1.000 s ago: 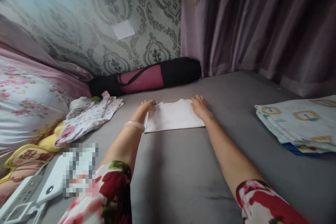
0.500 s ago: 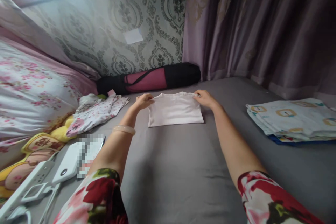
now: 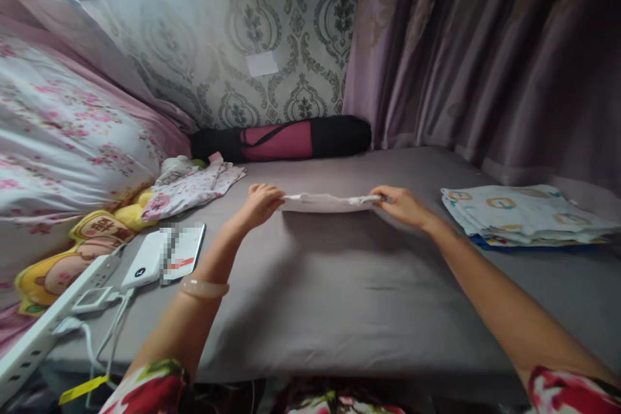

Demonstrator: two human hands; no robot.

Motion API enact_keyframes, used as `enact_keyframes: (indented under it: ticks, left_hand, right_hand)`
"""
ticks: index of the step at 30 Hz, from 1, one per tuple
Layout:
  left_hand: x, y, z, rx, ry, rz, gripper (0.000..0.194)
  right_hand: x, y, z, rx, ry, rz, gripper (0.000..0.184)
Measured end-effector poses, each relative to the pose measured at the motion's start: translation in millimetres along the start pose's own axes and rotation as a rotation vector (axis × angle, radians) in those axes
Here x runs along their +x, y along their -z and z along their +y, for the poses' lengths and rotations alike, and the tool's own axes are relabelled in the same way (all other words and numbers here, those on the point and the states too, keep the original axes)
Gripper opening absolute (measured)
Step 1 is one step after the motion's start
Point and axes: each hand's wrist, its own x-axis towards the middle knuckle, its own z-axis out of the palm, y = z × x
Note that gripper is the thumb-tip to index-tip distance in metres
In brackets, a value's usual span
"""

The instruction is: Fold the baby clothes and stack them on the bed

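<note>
Patterned damask wallpaper (image 3: 194, 39) and a mauve curtain (image 3: 417, 45) back a surface covered with a gray sheet (image 3: 301, 317). The folded white garment (image 3: 330, 204) spans the space between the person's hands, nearly edge-on to the camera and apparently raised, with a shadow on the sheet below. The left hand (image 3: 263, 202) pinches one end between thumb and fingers; the right hand (image 3: 402, 204) pinches the opposite end. Beyond it lies a black-and-pink carrying bag (image 3: 279, 142). A stack of printed cloths (image 3: 514, 207) sits to the right; a floral-print garment (image 3: 206, 187), a white power bank (image 3: 144, 259) and a power strip (image 3: 80, 301) sit to the left

Potential faults, by judgement:

- Slipped corner: support appears limited to the two ends, so a loose pinch at either end lets that side drop and the folded layers open
- Sagging or creasing: hands brought closer together slacken the middle; uneven pull skews the fold
- Snagged cable: a low sweep of the left forearm could catch the white charging cables (image 3: 116, 326) and drag the power bank
</note>
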Motion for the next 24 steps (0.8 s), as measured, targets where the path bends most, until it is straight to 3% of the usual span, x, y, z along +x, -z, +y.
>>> enact_keyframes:
  ticks: [4, 7, 13, 16, 19, 22, 24]
  left_hand:
    - [-47.6, -28.1, 10.1, -0.102, -0.152, -0.079, 0.026]
    - [-68.5, -42.2, 14.5, -0.119, -0.161, -0.14, 0.03]
    - [-86.9, -42.1, 23.0, -0.127, -0.108, -0.232, 0.044]
    - [-85.2, -40.4, 25.1, -0.145, -0.047, -0.202, 0.038]
    - [-72.1, -46.8, 34.5, -0.147, 0.025, -0.089, 0.038]
    - [-50.6, -57.9, 60.0, -0.124, 0.099, -0.043, 0.04]
    - [-35.4, -65.1, 82.2, -0.099, 0.14, -0.114, 0.045]
  right_hand:
    - [-43.6, -14.3, -5.8, -0.099, 0.119, -0.17, 0.024]
    - [-62.2, -22.7, -9.2, -0.177, 0.162, -0.203, 0.028]
    - [-76.7, -24.2, -13.1, -0.266, 0.144, -0.268, 0.045]
    - [-70.3, -25.0, -17.6, -0.302, 0.069, -0.272, 0.041]
    - [-54.0, -38.7, -29.1, -0.344, -0.003, -0.213, 0.042]
    - [-33.4, -65.9, -48.5, -0.383, -0.071, -0.177, 0.051]
    - [-20.2, -85.3, -62.5, -0.403, -0.114, -0.212, 0.055]
